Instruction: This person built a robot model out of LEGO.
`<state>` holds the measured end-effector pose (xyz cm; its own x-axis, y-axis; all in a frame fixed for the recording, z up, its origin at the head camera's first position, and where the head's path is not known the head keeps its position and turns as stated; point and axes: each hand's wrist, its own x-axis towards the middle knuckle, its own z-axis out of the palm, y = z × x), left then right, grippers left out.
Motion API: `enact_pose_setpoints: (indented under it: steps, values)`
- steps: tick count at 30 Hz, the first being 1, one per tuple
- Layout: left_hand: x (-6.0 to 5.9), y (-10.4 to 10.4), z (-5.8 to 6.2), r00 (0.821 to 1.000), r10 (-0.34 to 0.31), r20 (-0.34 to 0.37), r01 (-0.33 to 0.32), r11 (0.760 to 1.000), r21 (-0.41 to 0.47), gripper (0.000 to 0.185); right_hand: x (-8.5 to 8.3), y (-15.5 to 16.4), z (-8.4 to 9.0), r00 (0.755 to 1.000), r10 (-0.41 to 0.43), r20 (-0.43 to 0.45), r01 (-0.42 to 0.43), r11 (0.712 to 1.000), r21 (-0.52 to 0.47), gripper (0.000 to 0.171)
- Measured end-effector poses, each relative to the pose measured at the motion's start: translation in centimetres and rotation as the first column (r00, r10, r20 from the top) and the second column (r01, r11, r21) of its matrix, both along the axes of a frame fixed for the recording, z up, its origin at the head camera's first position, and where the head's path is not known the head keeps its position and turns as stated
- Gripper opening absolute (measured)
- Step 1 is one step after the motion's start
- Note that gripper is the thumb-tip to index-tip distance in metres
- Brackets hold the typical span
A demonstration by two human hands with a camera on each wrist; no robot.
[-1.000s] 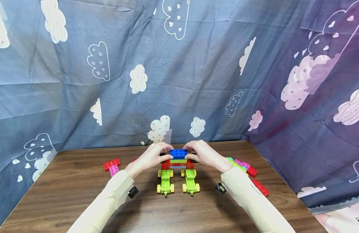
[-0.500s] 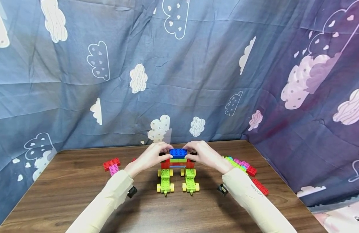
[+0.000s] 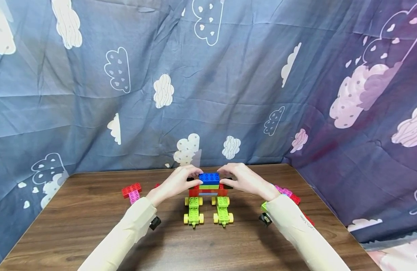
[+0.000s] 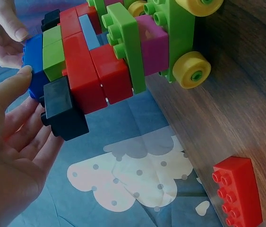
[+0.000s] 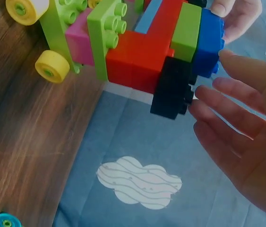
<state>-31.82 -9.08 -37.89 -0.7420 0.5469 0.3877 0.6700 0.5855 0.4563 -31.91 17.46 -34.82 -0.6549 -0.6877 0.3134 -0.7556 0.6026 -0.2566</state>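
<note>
At the middle of the wooden bench (image 3: 93, 233), toward its far edge, stands a brick model (image 3: 208, 194): two green wheeled bases (image 3: 194, 212) with yellow wheels side by side, a red layer above them, a thin green layer, and a blue brick (image 3: 209, 178) on top. A black brick (image 4: 64, 113) sticks out at each end of the red layer.

The left hand (image 3: 176, 182) is at the model's left end; in the left wrist view its thumb tip touches the blue brick's edge while the other fingers (image 4: 26, 137) lie nearly straight beside the black brick. The right hand (image 3: 244, 180) mirrors it at the right end, its fingers (image 5: 227, 111) spread and relaxed just beside the other black brick (image 5: 173, 90), the thumb tip at the blue brick's corner. Neither hand is curled round anything.

Loose red and pink bricks (image 3: 131, 191) lie to the left on the bench, and a mixed pile of bricks (image 3: 289, 195) lies to the right, partly hidden by the right sleeve. A blue cloth printed with clouds (image 3: 208, 75) hangs behind and at both sides.
</note>
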Motion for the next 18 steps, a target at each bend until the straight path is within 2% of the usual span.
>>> enact_pose_setpoints:
  steps: [4,11,18]
  values:
    - [0.0,0.0,0.1,1.0,0.008,-0.011,-0.008,1.0,-0.004,0.029,0.3,0.6,0.3,1.0,-0.012,-0.007,0.012,1.0,-0.01,0.029]
    - [0.1,0.0,0.2,1.0,0.017,-0.02,-0.017,1.0,-0.005,0.03,0.9,2.5,0.6,0.996,-0.046,-0.075,0.045,0.999,-0.023,0.029]
    - [0.3,0.0,0.2,1.0,0.001,-0.029,-0.001,1.0,-0.005,0.029,1.6,4.6,0.5,0.992,-0.106,-0.075,0.105,0.994,-0.015,0.028]
